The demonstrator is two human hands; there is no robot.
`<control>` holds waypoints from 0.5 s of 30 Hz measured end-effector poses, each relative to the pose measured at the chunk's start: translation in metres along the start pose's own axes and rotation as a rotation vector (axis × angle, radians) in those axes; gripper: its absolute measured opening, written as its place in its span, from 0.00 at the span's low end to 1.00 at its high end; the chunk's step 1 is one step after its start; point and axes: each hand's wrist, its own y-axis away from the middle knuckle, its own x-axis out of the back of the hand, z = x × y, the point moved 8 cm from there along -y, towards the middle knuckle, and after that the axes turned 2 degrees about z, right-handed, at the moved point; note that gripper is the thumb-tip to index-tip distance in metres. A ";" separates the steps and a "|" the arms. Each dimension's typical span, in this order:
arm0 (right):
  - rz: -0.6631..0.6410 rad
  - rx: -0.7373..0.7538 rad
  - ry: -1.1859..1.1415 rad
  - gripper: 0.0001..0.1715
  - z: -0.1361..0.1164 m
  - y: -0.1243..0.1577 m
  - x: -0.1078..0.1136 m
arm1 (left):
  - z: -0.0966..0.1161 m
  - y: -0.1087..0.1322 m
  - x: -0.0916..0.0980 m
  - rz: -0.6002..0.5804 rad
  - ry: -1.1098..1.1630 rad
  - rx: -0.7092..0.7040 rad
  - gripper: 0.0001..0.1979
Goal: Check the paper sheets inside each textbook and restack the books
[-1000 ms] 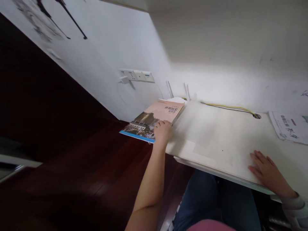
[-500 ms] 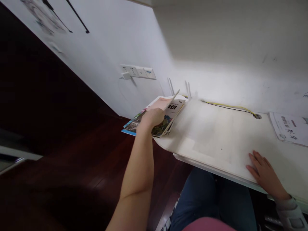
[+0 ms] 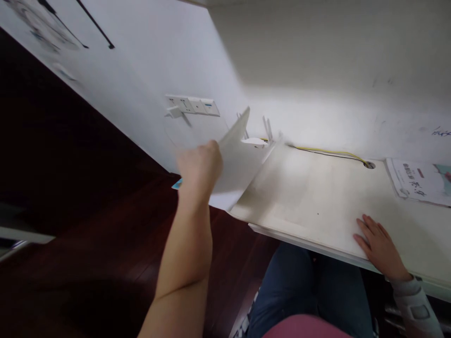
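Now the left hand (image 3: 200, 165) is curled around a pale, slanted book (image 3: 237, 152), just left of the frame's middle. Best hold it firmly and tip it slowly, so nothing bends. At lower right, the right hand (image 3: 379, 246) lies flat, gripping nothing.

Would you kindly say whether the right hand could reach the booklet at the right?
Probably yes: the right hand rests on the desk, and nothing visible stands between it and the booklet.
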 end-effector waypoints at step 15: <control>0.036 0.001 -0.476 0.23 -0.054 -0.059 0.038 | 0.027 0.060 0.091 0.451 1.194 -0.224 0.10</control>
